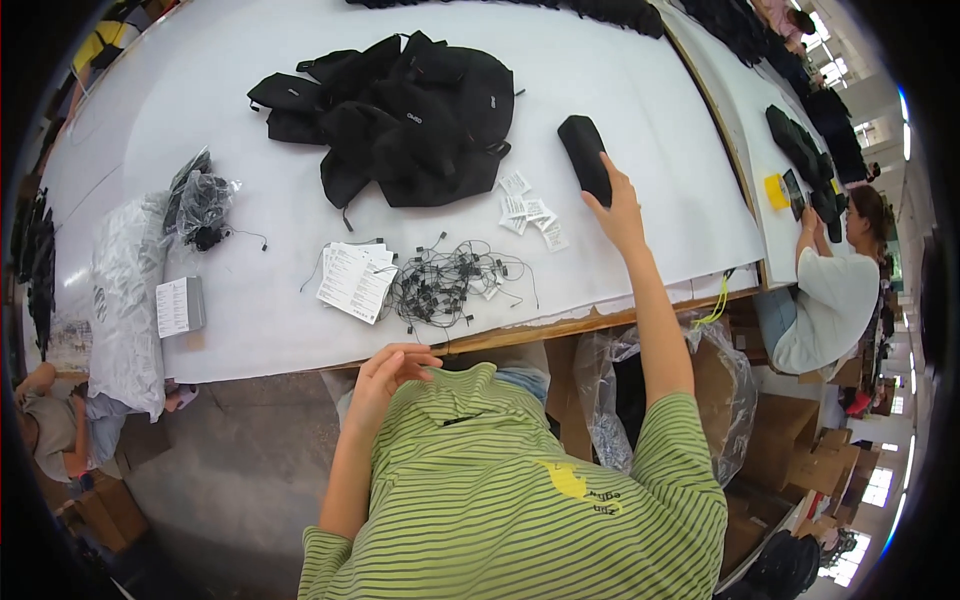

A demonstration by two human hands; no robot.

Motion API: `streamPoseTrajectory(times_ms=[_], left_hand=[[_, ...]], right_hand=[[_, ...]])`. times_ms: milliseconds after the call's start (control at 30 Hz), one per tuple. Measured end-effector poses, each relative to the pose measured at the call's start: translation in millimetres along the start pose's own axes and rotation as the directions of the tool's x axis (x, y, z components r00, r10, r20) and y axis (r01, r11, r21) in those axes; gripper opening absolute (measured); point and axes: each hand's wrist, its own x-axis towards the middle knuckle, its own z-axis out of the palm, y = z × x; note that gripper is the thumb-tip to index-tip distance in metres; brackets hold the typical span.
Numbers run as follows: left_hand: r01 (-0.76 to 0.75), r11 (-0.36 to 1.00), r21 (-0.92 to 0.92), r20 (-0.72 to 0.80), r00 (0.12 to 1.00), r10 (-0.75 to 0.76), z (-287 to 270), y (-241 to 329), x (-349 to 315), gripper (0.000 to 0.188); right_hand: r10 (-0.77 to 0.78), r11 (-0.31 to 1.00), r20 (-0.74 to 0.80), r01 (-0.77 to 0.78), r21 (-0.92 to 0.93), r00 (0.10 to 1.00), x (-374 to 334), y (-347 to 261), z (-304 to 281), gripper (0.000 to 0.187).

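Note:
My right hand reaches out over the table and grips the near end of a long black fabric pouch, thumb on one side and fingers on the other. My left hand hovers by the table's near edge, fingers loosely bent and apart, nothing visible in it. Just beyond it lie a tangle of black strings with small tags and a fanned stack of white printed cards. Small white packets are scattered between the pouch and the strings. Farther back is a heap of black fabric bags.
On the left are a pile of clear plastic bags, a crumpled plastic bag with black bits and a small block of cards. A plastic-lined box stands below the table. A co-worker sits at the right.

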Motion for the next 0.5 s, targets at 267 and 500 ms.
streamPoseTrajectory(times_ms=[267,500], left_hand=[[-0.231,0.952,0.203,-0.259,0.924,0.280,-18,14,7,0.024],[-0.249,0.490,0.835,-0.263,0.602,0.754,-49,25,36,0.023]], right_hand=[[0.271,0.960,-0.330,-0.279,0.026,0.904,-7,-23,-1,0.065],[0.085,0.898,0.362,-0.228,0.376,0.928,-59,-110,-4,0.028]])
